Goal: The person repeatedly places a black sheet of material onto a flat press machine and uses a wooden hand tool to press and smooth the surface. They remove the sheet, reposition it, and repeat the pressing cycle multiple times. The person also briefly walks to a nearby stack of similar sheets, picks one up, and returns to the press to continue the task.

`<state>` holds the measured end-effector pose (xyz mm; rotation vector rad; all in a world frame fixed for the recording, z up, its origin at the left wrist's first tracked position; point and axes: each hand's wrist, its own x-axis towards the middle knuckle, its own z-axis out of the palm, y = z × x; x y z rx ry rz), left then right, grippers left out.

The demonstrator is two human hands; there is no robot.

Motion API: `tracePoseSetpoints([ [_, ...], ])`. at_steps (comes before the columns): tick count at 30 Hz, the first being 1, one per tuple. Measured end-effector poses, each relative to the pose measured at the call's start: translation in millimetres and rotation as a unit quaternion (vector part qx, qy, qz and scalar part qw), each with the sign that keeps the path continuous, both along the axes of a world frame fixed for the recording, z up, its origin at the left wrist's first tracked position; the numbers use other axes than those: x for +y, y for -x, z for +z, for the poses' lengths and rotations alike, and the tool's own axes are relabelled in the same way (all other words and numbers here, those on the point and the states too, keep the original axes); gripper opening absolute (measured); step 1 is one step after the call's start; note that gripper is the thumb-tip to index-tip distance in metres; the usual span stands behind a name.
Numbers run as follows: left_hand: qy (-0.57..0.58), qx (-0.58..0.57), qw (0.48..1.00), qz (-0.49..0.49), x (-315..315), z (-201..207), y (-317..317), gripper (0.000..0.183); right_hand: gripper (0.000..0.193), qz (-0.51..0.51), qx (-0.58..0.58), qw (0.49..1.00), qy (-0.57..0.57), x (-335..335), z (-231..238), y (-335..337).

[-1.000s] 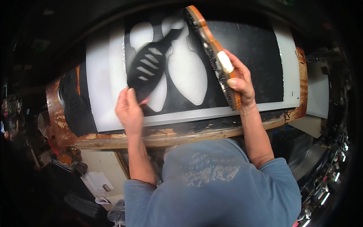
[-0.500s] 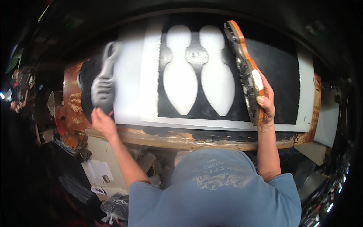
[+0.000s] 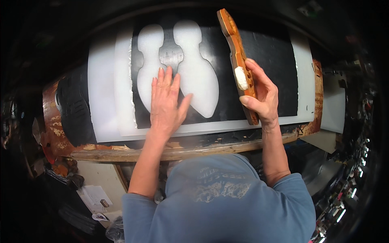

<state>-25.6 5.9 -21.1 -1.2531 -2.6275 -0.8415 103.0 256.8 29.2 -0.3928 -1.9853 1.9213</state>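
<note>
My left hand (image 3: 165, 99) lies flat with fingers spread on a black rubber-like sheet (image 3: 263, 48), partly over the left of two sole-shaped cutouts. White shows through the left cutout (image 3: 150, 40) and the right cutout (image 3: 198, 81). Held up on edge in my right hand (image 3: 264, 95) is a sole-shaped cutting die (image 3: 233, 38) with an orange-brown rim. My thumb and fingers grip it beside a white wrapped patch on its side. The die is tilted above the sheet, right of the cutouts.
Under the black sheet lie white boards (image 3: 107, 81). Dark sole-shaped pieces (image 3: 75, 109) are piled at the bench's left end. A wooden strip (image 3: 121, 155) runs along the bench's front edge. Papers (image 3: 94, 196) lie lower left.
My left hand has left the dark pieces at the left, let go of a grey sole-shaped piece and come onto the sheet. In my right hand the die has turned, its studded face now away.
</note>
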Motion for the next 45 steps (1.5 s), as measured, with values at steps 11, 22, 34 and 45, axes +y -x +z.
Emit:
tracePoseSetpoints([
  [11,-0.012,0.016,1.0,-0.007,-2.2,-10.9,-0.1,0.07,0.079,-0.039,-0.067,0.864,-0.497,-1.0,-33.6,24.9],
  [22,-0.199,-0.149,0.968,-0.038,-35.9,25.2,-49.7,0.02,0.039,-0.17,0.009,0.953,-0.249,15.9,-40.9,-14.0],
  [34,-0.18,-0.016,0.982,-0.059,-38.5,-27.2,-131.3,0.014,0.021,-0.187,0.077,0.973,-0.11,28.5,-45.6,-44.7],
  [45,-0.135,0.045,0.988,0.061,-42.0,-45.9,-120.9,0.024,0.02,-0.294,0.179,0.881,-0.326,133.9,17.3,-117.9],
])
